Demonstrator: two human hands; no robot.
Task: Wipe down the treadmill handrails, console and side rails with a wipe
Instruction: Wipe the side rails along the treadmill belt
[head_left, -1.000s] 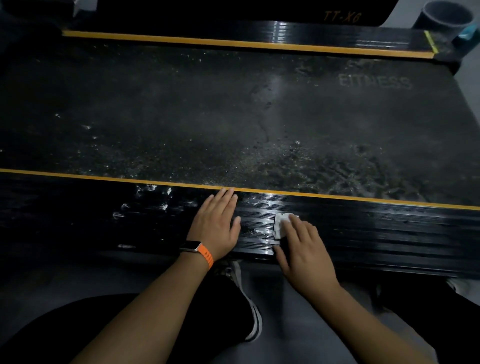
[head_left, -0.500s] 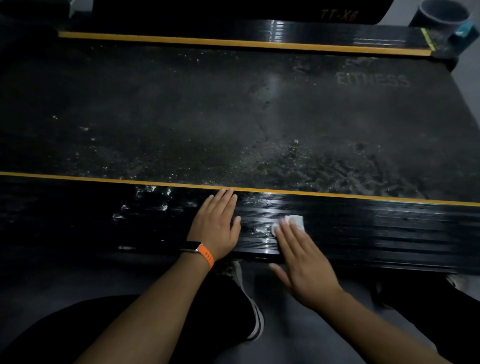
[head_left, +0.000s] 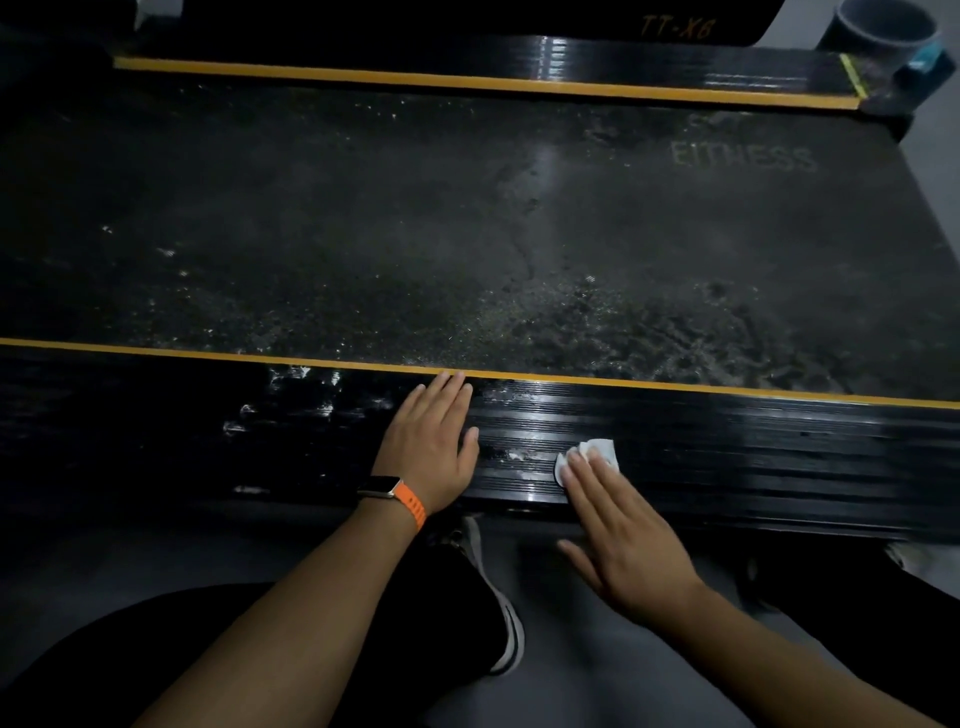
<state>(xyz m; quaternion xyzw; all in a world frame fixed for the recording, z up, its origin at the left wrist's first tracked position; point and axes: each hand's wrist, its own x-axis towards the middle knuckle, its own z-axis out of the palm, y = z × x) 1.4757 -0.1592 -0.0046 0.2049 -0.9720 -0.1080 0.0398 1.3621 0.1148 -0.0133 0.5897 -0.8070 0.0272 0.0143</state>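
Observation:
The near side rail (head_left: 727, 457) is black and ribbed, with a yellow stripe along its far edge. My left hand (head_left: 431, 441), with an orange-strapped watch on the wrist, rests flat on it, fingers straight. A small white wipe (head_left: 597, 452) lies on the rail to the right. My right hand (head_left: 623, 540) presses it down with straight fingertips, and most of the wipe is hidden under them. White smears mark the rail left of my left hand and between the hands.
The dusty black treadmill belt (head_left: 467, 234) fills the middle, with faded "FITNESS" lettering at right. The far side rail (head_left: 467, 67) runs along the top. A dark round bin (head_left: 883, 31) stands at the top right. My shoe (head_left: 498, 597) is on the grey floor below.
My right hand has slid the wipe to the right along the rail and flattened out, the palm drawing back off the rail's edge. My left hand has stayed put.

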